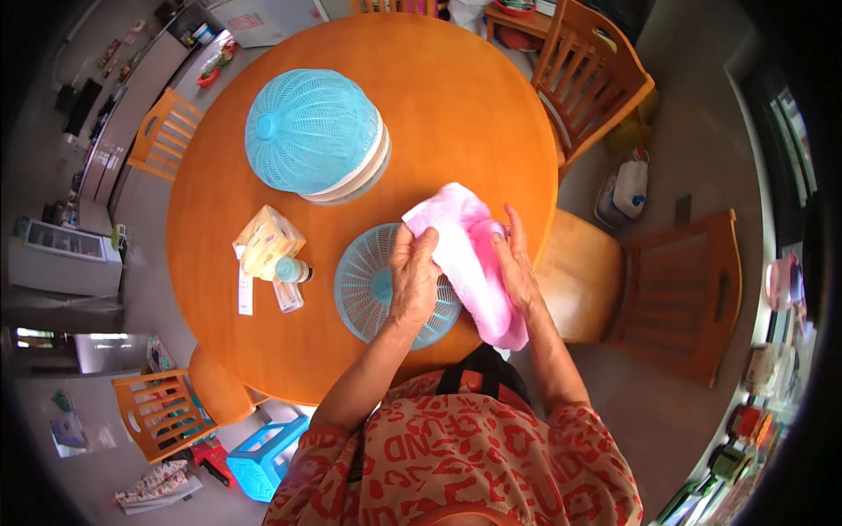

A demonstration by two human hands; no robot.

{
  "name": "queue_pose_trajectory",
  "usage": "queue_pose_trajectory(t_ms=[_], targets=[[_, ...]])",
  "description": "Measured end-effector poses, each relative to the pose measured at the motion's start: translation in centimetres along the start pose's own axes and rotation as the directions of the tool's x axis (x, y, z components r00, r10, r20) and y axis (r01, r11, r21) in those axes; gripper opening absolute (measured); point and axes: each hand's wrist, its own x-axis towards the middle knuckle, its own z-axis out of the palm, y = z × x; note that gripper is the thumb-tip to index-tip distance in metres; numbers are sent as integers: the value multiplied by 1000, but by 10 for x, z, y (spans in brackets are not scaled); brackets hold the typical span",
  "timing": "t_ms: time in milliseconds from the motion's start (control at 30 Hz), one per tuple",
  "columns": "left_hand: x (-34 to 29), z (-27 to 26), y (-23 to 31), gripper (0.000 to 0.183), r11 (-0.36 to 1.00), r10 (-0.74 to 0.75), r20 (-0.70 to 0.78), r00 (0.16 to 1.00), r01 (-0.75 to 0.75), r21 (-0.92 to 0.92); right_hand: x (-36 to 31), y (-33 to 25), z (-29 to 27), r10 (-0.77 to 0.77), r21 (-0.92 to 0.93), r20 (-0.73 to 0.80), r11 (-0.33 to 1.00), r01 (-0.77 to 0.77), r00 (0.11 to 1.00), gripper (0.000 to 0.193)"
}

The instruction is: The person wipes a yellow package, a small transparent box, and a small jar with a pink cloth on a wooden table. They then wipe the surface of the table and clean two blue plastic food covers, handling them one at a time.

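Above the near edge of the counter [469, 101], apparently for two-sided support, the pink cloth [471, 267] is pinched by the left hand [416, 279] and touched by the right hand [518, 273], whose grip cannot be told.

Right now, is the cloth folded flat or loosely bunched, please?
Loosely bunched: the cloth droops in creases between the left hand and right hand.

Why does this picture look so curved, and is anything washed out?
In the head view, fisheye distortion bends straight edges toward the rim, with black corners; also in the head view, the pink cloth washes out to near white in places, and pale glare lies on the right-hand chair seat.
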Motion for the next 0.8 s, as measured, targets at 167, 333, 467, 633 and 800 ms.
queue_pose_trajectory(t_ms=[167,333,467,633,800], targets=[[0,19,-22,28,524,190,533,824,-544,655,-15,9,1,60,282,302,948,-149,952,63],[-11,31,-15,34,639,277,439,855,-505,580,-6,-2,-8,288,809,224,478,-343,931,37],[1,-1,-6,48,528,202,306,930,-366,766,-1,-7,-18,295,844,410,236,-481,863,45],[-8,-10,-26,46,695,61,233,971,-209,688,-6,20,-4,206,790,294,496,-359,933,45],[-10,-24,-47,27,979,-166,29,986,161,122,-12,24,-16,230,696,443,522,-494,867,55]])
